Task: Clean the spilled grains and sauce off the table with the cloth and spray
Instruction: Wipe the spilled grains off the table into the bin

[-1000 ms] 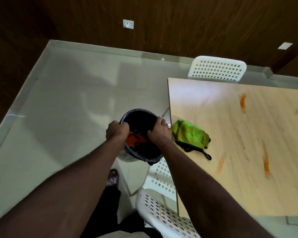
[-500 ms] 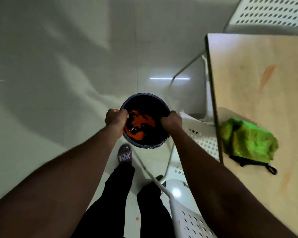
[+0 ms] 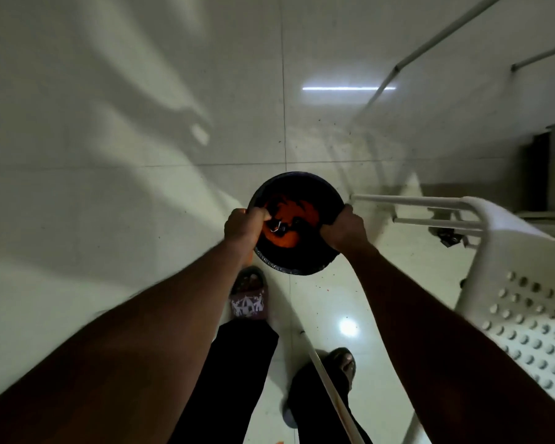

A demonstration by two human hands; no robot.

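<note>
Bin [image 3: 297, 175] between left hand [image 3: 242, 227] and right hand [image 3: 345, 230], perhaps on floor [image 3: 141, 155]; chair [image 3: 510, 299] right.

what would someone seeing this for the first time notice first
The eye goes first to the dark round bucket at the centre, stark against the pale tiled floor, with the left hand and the right hand gripping opposite sides of its rim. Next comes the bright orange mess inside it, then the white perforated chair at the right edge.
</note>
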